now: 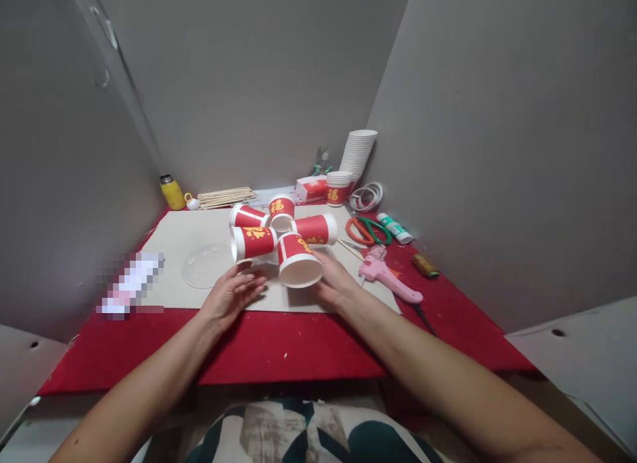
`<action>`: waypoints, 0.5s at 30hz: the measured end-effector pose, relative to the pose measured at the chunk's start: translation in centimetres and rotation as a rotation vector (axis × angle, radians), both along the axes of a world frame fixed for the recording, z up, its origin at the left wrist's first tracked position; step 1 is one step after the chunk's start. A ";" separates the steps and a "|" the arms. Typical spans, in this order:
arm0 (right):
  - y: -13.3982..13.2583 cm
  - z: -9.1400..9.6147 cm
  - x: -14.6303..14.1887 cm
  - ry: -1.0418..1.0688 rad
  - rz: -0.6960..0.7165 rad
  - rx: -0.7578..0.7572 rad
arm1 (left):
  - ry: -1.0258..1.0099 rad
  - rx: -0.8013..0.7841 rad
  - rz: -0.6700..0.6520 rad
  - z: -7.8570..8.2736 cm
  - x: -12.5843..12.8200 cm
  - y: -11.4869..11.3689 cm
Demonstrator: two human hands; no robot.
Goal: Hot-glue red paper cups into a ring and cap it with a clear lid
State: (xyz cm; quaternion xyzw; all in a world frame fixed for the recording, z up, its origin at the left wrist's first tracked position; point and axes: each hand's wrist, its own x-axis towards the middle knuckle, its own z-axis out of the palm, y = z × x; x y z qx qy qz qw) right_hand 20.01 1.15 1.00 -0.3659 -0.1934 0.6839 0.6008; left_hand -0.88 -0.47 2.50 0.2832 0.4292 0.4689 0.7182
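Note:
Several red-and-white paper cups with gold characters lie on their sides in a ring, bases toward the middle and mouths outward. The front paper cup faces me with its mouth. My right hand is closed at the right side of this cup, its fingertips hidden behind it. My left hand is below the left paper cup, with its fingers loosely bent and apart and nothing in them. Whether it touches the cup's rim I cannot tell. Other cups of the ring are the right paper cup and the back paper cup.
Grey cardboard covers part of the red cloth. A clear disc lies left. At right are a pink glue gun, scissors and a white-green tube. Behind stand stacked cups, wooden sticks and a yellow bottle.

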 end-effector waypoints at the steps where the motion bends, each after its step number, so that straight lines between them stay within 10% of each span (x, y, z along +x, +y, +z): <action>1: 0.1 0.0 0.2 0.008 -0.013 -0.003 | 0.033 0.022 0.052 0.1 -0.2 0.0; 15: -0.6 0.2 0.3 -0.009 -0.039 0.010 | 0.666 0.778 0.182 3.9 -0.4 1.7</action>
